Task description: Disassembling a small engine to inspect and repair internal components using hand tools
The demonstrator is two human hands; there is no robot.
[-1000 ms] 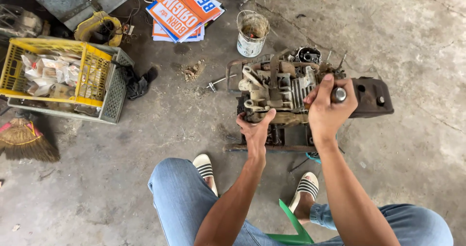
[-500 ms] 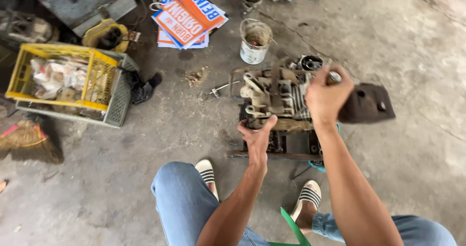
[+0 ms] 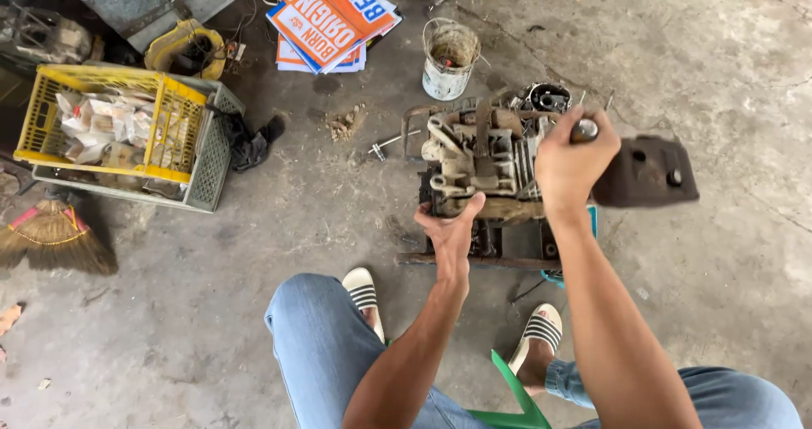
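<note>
A: Engine block, grimy and grey, sits on a low dark stand on the concrete floor, just in front of the person's striped sandals.

B: And the left hand?

A: It is pressed against the near lower edge of the block, thumb up on the casing and fingers curled under it, so it grips the casting.

B: The right hand?

A: Closed in a fist around a tool handle whose metal-capped end shows above the knuckles. The fist is held over the right side of the block. How the tool meets the block is hidden by the hand.

B: What lies right of that?

A: A dark, rusty cover piece with two holes, just beside the right hand and blurred. I cannot tell whether it touches the block.

B: Around them?

A: A dirty white bucket stands beyond the block, with orange and blue printed boards further left. A loose bolt-like tool lies on the floor near the block's left side. Well apart to the left, a yellow crate full of pale packets rests inside a grey crate, and a broom lies beside them.
</note>
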